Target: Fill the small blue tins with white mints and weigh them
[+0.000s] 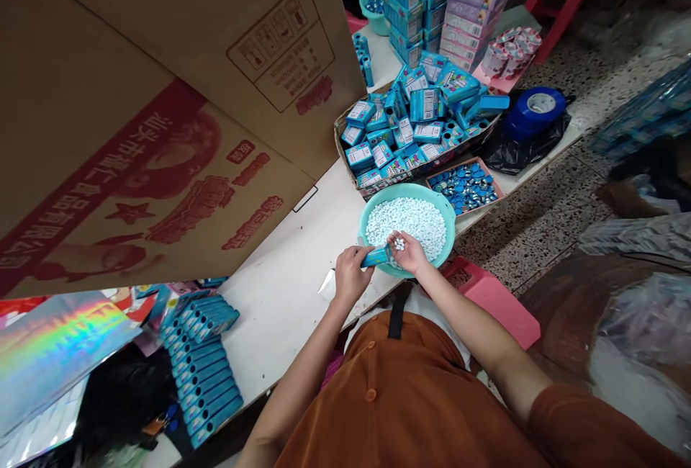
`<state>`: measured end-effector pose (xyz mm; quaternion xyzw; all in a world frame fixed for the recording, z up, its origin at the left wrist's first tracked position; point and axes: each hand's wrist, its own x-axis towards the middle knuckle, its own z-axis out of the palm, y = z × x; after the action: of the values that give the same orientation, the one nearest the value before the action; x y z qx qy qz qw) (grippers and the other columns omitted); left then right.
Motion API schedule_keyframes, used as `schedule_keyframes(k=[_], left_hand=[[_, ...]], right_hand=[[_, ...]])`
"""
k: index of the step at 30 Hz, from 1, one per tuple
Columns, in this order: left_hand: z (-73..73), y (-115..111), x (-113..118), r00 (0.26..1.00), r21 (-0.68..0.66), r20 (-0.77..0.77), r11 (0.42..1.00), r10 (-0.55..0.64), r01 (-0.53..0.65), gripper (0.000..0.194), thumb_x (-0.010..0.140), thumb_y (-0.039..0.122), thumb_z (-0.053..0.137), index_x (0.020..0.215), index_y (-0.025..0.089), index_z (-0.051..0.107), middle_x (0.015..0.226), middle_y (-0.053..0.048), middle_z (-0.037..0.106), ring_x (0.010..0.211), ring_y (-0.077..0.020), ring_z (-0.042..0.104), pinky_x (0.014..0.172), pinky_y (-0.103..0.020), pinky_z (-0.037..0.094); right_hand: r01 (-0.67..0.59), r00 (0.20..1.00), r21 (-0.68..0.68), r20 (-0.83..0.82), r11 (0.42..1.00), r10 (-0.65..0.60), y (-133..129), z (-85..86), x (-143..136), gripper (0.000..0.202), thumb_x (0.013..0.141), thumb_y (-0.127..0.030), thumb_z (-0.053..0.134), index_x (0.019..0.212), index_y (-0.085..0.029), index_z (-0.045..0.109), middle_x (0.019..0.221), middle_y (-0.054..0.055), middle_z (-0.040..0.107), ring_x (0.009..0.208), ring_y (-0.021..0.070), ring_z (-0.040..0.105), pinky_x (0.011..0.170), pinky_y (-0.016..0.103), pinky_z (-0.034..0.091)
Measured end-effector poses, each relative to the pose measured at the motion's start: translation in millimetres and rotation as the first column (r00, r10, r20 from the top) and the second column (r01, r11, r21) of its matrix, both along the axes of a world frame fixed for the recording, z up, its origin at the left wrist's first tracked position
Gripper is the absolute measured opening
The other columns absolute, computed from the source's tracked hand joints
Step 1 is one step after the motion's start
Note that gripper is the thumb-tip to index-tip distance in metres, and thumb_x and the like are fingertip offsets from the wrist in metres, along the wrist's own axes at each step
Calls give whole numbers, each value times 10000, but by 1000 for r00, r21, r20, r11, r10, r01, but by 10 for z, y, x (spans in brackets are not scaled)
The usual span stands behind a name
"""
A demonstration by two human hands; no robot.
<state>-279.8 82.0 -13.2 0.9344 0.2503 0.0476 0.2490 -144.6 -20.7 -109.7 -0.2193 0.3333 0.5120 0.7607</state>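
Observation:
My left hand point(352, 273) is closed around a small blue box point(376, 257), held sideways at the near rim of a mint-green basin point(450, 219). White pellets point(413, 217) fill much of the basin. Over its near side, my right hand point(410, 252) is cupped palm up beside the end of the box. A few white pellets point(399, 243) lie in that palm and fingers. Whether the box end touches my right fingers is hard to make out.
Behind the basin stands a carton of blue boxes point(426, 104), beside a tray of blue caps point(469, 187). A large cardboard box point(178, 93) blocks the left. Blue boxes in rows point(208, 381) sit lower left. Blue tape point(534, 111) lies right; a pink stool point(499, 302) stands below.

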Motion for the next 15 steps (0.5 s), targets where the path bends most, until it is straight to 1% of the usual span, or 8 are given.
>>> schedule_keyframes(k=[2, 4, 6, 8, 10, 11, 13, 15], left_hand=[[-36, -19, -26, 996, -147, 73, 988, 53, -42, 315, 745, 230, 631, 1058, 255, 611, 1001, -44, 623, 969, -225, 559, 866, -368, 420], [-80, -64, -51, 977, -358, 138, 928, 160, -101, 297, 740, 282, 652, 1027, 235, 589, 1006, -38, 624, 958, -207, 572, 856, -344, 437], [-130, -136, -80, 938, -587, 162, 794, 306, -158, 353, 715, 320, 679, 1022, 220, 537, 979, -29, 617, 902, -183, 587, 811, -314, 459], [-177, -223, -110, 882, -764, 154, 619, 445, -179, 430, 679, 324, 706, 1024, 218, 471, 938, -10, 602, 847, -159, 591, 780, -290, 469], [-210, -299, -136, 824, -858, 152, 487, 546, -164, 469, 647, 308, 726, 997, 222, 424, 894, 13, 585, 817, -139, 587, 778, -276, 468], [-220, -326, -148, 800, -880, 153, 449, 580, -156, 470, 637, 301, 730, 975, 224, 411, 877, 22, 578, 808, -131, 585, 779, -271, 466], [-229, -351, -173, 768, -895, 154, 416, 622, -157, 464, 630, 305, 729, 937, 226, 391, 885, 21, 577, 816, -128, 587, 777, -267, 464], [-233, -339, -208, 758, -892, 146, 416, 636, -178, 470, 623, 328, 730, 914, 225, 377, 943, 0, 588, 852, -139, 592, 775, -272, 464]], right_hand=[[-4, 1000, -18, -2, 1000, 4, -17, -9, 12, 151, 873, -209, 472, 983, -155, 559, 775, 36, 654, 727, 140, 661, 611, 239, 574], [-23, 1000, -24, -16, 999, 23, -43, -16, 28, 156, 874, -221, 473, 977, -152, 566, 784, 46, 650, 729, 141, 658, 611, 246, 578], [-38, 999, -28, -32, 999, 37, -77, -18, 50, 152, 875, -229, 473, 965, -156, 573, 783, 50, 644, 735, 141, 654, 632, 262, 584], [-38, 999, -44, -27, 998, 36, -119, -13, 77, 143, 874, -230, 478, 951, -162, 578, 780, 47, 639, 740, 139, 652, 648, 268, 586], [-43, 999, -62, -2, 997, 43, -163, -2, 104, 140, 872, -228, 483, 943, -162, 584, 785, 48, 638, 748, 138, 652, 648, 262, 585], [-51, 999, -69, 11, 996, 52, -185, 4, 118, 141, 872, -227, 482, 939, -159, 586, 792, 51, 639, 757, 138, 653, 649, 259, 584], [-68, 997, -83, 35, 994, 71, -224, 17, 141, 149, 875, -227, 472, 931, -156, 591, 804, 56, 641, 779, 138, 654, 659, 256, 584], [-83, 994, -99, 59, 992, 89, -257, 31, 158, 153, 877, -231, 465, 929, -163, 593, 818, 54, 643, 795, 134, 652, 670, 258, 583]])
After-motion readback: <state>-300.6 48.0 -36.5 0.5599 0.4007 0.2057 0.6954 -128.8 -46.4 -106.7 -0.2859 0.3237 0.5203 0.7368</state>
